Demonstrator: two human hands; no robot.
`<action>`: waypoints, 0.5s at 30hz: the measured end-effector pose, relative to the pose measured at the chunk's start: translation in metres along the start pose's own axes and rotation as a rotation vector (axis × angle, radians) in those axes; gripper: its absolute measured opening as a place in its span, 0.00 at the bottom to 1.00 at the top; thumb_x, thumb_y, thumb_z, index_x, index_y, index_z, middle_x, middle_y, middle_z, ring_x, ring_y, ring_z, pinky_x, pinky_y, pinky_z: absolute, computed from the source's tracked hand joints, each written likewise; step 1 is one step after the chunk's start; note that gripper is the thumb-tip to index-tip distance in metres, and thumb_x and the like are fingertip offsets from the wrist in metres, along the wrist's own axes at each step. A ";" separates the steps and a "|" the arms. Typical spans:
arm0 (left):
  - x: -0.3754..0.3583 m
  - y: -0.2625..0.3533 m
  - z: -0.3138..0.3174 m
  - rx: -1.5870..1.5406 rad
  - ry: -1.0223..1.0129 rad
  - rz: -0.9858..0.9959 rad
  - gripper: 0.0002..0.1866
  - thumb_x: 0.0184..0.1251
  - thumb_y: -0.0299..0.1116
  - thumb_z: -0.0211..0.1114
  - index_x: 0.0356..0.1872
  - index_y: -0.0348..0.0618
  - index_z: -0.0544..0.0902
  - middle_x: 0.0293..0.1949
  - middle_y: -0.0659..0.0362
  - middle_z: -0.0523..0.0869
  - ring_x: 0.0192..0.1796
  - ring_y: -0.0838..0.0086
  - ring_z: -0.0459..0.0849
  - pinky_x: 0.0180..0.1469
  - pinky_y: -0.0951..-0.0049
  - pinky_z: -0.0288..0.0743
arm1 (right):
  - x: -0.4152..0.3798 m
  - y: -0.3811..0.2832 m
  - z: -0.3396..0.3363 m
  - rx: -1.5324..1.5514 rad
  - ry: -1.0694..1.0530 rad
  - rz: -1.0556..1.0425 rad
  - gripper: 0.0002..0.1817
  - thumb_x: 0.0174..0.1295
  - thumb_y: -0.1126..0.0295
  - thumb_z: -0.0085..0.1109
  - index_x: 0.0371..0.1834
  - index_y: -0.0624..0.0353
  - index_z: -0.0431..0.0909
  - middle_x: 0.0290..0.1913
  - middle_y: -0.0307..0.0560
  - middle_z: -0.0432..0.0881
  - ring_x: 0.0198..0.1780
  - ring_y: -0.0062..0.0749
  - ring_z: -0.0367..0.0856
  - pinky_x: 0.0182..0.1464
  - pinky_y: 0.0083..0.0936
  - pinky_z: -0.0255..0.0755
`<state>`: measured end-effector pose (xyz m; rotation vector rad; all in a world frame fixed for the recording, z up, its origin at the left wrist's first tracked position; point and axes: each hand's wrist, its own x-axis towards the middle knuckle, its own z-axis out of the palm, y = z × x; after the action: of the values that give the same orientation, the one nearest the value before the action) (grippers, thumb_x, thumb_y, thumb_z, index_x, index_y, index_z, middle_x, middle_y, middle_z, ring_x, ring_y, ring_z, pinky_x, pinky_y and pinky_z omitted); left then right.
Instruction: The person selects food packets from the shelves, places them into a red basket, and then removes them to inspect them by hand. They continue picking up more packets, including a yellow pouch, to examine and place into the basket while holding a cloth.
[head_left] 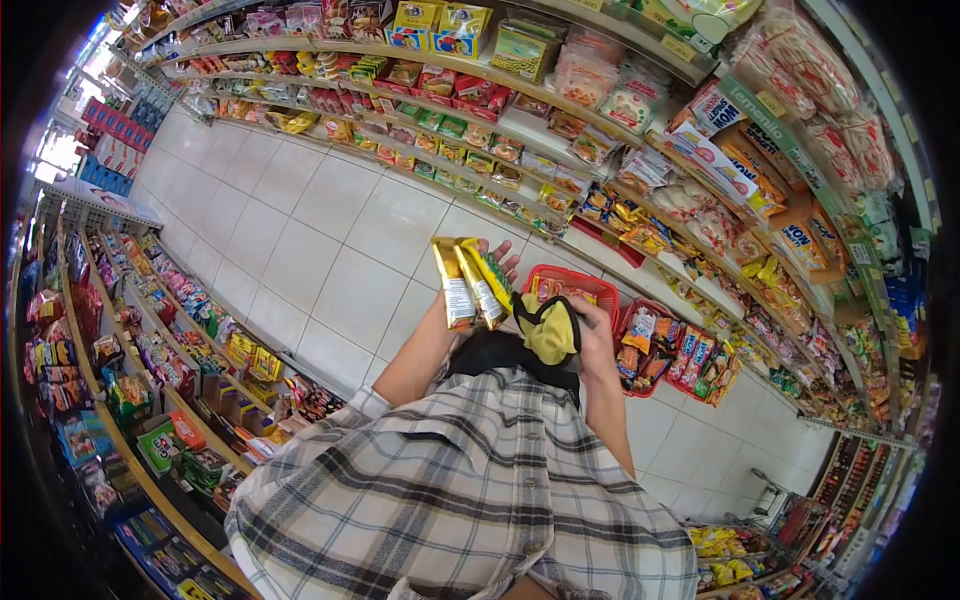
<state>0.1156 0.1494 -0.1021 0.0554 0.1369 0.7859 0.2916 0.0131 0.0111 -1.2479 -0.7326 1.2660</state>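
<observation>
Several yellow snack packets (457,290) with white label panels stand fanned in my left hand (505,262). The palm faces up beneath them, with the fingertips showing past their far side. My right hand (596,345) is closed on a yellow cloth with black edging (550,333), bunched up close to my body. The cloth lies just right of the packets, its edge close to them. Part of my right fingers is hidden behind the cloth. Dark fabric (490,355) shows below both hands, at my waist.
On the tiled floor (350,270), a red basket (578,284) and other baskets of snack packs (690,355) stand by my right hand. Tall stocked shelves (470,70) curve along the far and right sides. Another snack shelf (150,360) runs along the left.
</observation>
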 end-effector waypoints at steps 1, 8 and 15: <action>0.000 0.012 0.014 0.020 0.025 -0.034 0.08 0.68 0.43 0.59 0.40 0.53 0.76 0.57 0.54 0.76 0.56 0.55 0.78 0.54 0.52 0.77 | 0.002 -0.010 0.006 -0.023 -0.048 0.011 0.10 0.58 0.73 0.60 0.40 0.66 0.81 0.35 0.39 0.82 0.36 0.20 0.79 0.40 0.17 0.71; 0.022 0.037 0.075 1.321 0.444 0.359 0.13 0.77 0.39 0.45 0.42 0.39 0.72 0.32 0.50 0.80 0.32 0.59 0.79 0.37 0.65 0.73 | 0.027 -0.032 0.086 -0.737 0.178 -0.191 0.29 0.49 0.54 0.73 0.49 0.62 0.79 0.34 0.43 0.82 0.32 0.27 0.79 0.36 0.24 0.71; 0.031 0.062 0.074 1.539 0.336 0.329 0.12 0.76 0.37 0.48 0.42 0.36 0.72 0.31 0.48 0.80 0.34 0.59 0.79 0.38 0.64 0.71 | 0.042 0.005 0.110 -0.614 0.372 0.077 0.27 0.53 0.54 0.70 0.44 0.69 0.80 0.37 0.49 0.85 0.38 0.32 0.82 0.45 0.25 0.73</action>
<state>0.1046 0.2148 -0.0261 1.4319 1.0502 0.8488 0.1971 0.0818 0.0235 -1.9618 -0.8308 0.8458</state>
